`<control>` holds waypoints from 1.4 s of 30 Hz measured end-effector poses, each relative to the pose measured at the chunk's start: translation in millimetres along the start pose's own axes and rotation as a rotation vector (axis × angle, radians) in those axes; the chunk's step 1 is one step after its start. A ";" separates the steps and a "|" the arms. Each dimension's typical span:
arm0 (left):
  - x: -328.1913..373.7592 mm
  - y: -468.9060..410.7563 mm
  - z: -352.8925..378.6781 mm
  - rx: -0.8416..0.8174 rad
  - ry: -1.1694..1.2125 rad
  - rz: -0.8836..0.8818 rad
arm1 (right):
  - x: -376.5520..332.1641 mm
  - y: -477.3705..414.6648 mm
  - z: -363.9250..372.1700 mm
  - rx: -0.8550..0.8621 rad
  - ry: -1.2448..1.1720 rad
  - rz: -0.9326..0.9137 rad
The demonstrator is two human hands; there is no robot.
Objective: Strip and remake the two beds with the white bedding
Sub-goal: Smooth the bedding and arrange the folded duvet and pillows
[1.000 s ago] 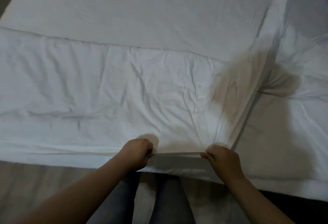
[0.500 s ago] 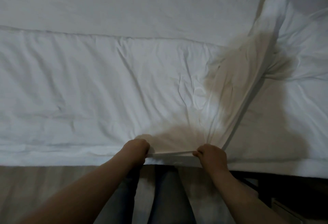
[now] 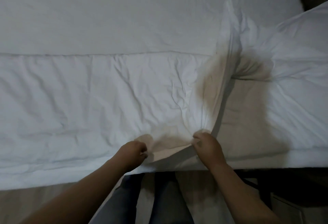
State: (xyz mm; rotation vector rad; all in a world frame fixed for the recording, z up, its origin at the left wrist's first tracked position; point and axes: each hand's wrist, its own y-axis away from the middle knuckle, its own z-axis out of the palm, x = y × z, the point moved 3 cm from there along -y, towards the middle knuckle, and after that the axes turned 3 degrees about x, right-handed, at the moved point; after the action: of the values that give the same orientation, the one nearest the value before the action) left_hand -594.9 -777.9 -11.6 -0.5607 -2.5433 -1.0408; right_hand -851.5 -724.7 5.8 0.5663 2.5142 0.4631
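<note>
A white duvet (image 3: 99,96) lies creased across the near half of the bed. Its right edge is lifted into a ridge (image 3: 223,74) that runs away from me. At the bed's near edge my left hand (image 3: 133,152) grips the duvet's hem with curled fingers. My right hand (image 3: 207,145) pinches the raised corner of the same cloth, a short stretch of hem sagging between the two hands. A smooth white sheet (image 3: 124,14) covers the far half of the mattress. A white pillow (image 3: 291,50) sits at the right.
The bed's near edge (image 3: 53,176) runs across the lower part of the view, with pale floor (image 3: 26,206) below it at the left. My legs in dark trousers (image 3: 159,200) stand against the bed. A dark gap and a pale box edge (image 3: 287,204) lie at the lower right.
Both hands have moved forward onto the bed with the hem, and the stretch between them has gone from taut to slack. The view has shifted, showing more of the pillow.
</note>
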 end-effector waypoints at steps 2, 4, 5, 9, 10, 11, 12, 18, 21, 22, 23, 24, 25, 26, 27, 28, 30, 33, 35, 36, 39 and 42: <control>5.2 2.6 -12.2 0.047 0.020 0.032 | -10.3 7.9 -11.1 0.060 -0.037 0.018; 10.8 4.5 -23.7 0.076 0.027 0.068 | -18.5 15.9 -21.0 0.108 -0.032 0.037; 14.4 5.5 -29.3 0.087 0.022 0.092 | -21.1 20.2 -25.2 0.130 -0.028 0.050; 31.3 8.2 -50.5 0.123 0.001 0.205 | -25.2 44.5 -39.3 0.226 -0.079 0.120; 36.2 9.2 -55.2 0.125 -0.007 0.231 | -25.2 51.6 -42.5 0.241 -0.096 0.143; 41.2 10.0 -59.4 0.128 -0.011 0.255 | -24.6 58.5 -45.4 0.252 -0.110 0.170; 46.2 10.8 -63.1 0.130 -0.015 0.278 | -23.3 65.4 -48.4 0.263 -0.121 0.200; 84.0 16.4 -78.9 0.138 -0.037 0.375 | 2.3 101.1 -66.2 0.356 -0.196 0.386; 110.1 16.3 -81.9 0.138 -0.082 0.431 | 22.5 115.8 -80.0 0.417 -0.270 0.476; 119.5 15.7 -82.2 0.139 -0.100 0.443 | 30.2 120.0 -84.4 0.437 -0.292 0.500; 129.8 14.5 -82.1 0.141 -0.115 0.453 | 38.6 124.3 -88.9 0.457 -0.318 0.518; 140.5 13.0 -80.9 0.142 -0.128 0.465 | 47.5 128.4 -93.3 0.477 -0.341 0.527; 152.3 11.8 -78.9 0.143 -0.140 0.477 | 56.8 132.7 -98.1 0.491 -0.363 0.534; 165.2 10.9 -76.2 0.141 -0.154 0.491 | 66.6 137.2 -103.4 0.500 -0.382 0.542; 179.4 10.4 -72.0 0.132 -0.167 0.504 | 77.0 142.6 -109.4 0.504 -0.404 0.558; 194.1 9.7 -66.6 0.121 -0.178 0.518 | 88.0 148.3 -115.9 0.510 -0.427 0.574; 224.4 8.5 -54.0 0.099 -0.198 0.547 | 111.0 158.9 -128.3 0.538 -0.473 0.600; 269.8 5.3 -34.0 0.095 -0.214 0.576 | 145.8 172.4 -146.2 0.574 -0.523 0.635; 298.7 3.3 -21.1 0.094 -0.213 0.585 | 167.3 179.4 -157.1 0.578 -0.548 0.647; 312.3 3.0 -14.6 0.092 -0.210 0.585 | 177.3 182.6 -162.5 0.575 -0.549 0.646; 346.5 2.2 4.6 0.084 -0.202 0.592 | 204.4 189.3 -176.7 0.580 -0.518 0.619; 367.8 2.7 19.6 0.094 -0.238 0.610 | 224.7 195.3 -183.3 0.586 -0.541 0.610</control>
State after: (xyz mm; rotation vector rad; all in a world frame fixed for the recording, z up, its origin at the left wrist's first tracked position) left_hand -915.2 -677.5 140.1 -1.3872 -2.3350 -0.6568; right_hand -1069.1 -489.2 145.2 1.4742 1.8908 -0.2305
